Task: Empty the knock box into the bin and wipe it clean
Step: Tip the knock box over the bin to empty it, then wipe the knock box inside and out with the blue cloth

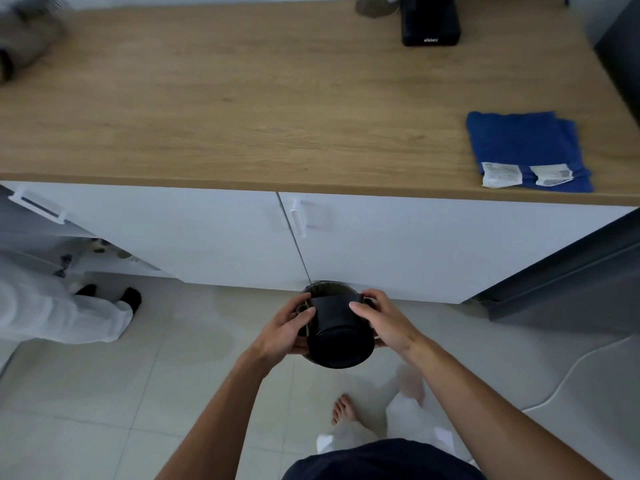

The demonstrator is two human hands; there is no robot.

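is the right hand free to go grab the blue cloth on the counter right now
Probably not yet. The right hand and left hand both grip the upturned knock box over the bin. The blue cloth lies unobstructed on the counter, but well up and away.

The bin (327, 289) is mostly hidden behind the upturned knock box (337, 336) and both hands, only its far rim showing, so its contents cannot be told. At the far left a grey blurred shape (24, 32) is cut by the edge. The black appliance (430, 22) at the far tabletop (259, 109) edge is cropped at the top, its small label unreadable. The tags on the blue cloth (519, 143) are too small to read.
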